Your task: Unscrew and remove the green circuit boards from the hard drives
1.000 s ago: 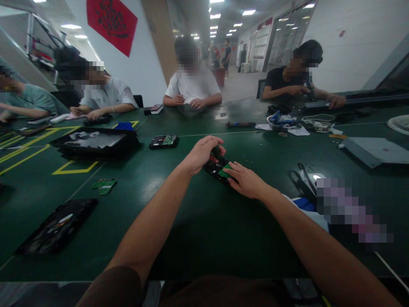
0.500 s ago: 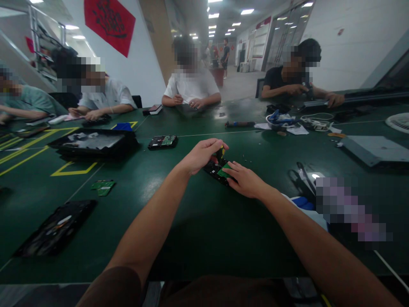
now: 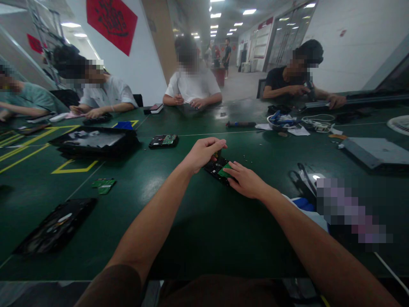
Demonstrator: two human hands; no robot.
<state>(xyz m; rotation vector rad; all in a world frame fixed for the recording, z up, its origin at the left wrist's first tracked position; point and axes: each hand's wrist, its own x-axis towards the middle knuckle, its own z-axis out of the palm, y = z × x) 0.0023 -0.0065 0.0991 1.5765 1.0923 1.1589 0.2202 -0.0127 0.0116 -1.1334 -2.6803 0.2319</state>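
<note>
My left hand [image 3: 207,153] is closed around a short black-and-yellow screwdriver [image 3: 218,155], held upright over the far end of a black hard drive [image 3: 213,169]. The screwdriver's tip is too small to make out. Flat across the drive's green circuit board [image 3: 225,169] lie the stretched fingers of my right hand [image 3: 246,179], pressing lightly on its near right side. Several tiny screws [image 3: 245,161] are scattered on the table just beyond the drive.
Left of my arms are a loose green board [image 3: 105,186], a dark drive casing [image 3: 57,226], another hard drive [image 3: 163,140] and a black tray [image 3: 96,143]. A grey metal box [image 3: 377,151] and a bowl of gloves [image 3: 283,120] stand on the right. Co-workers sit opposite.
My left hand has turned slightly about the screwdriver, with the fingers now covering more of its handle. My right hand stays on the drive. The view has shifted a little.
</note>
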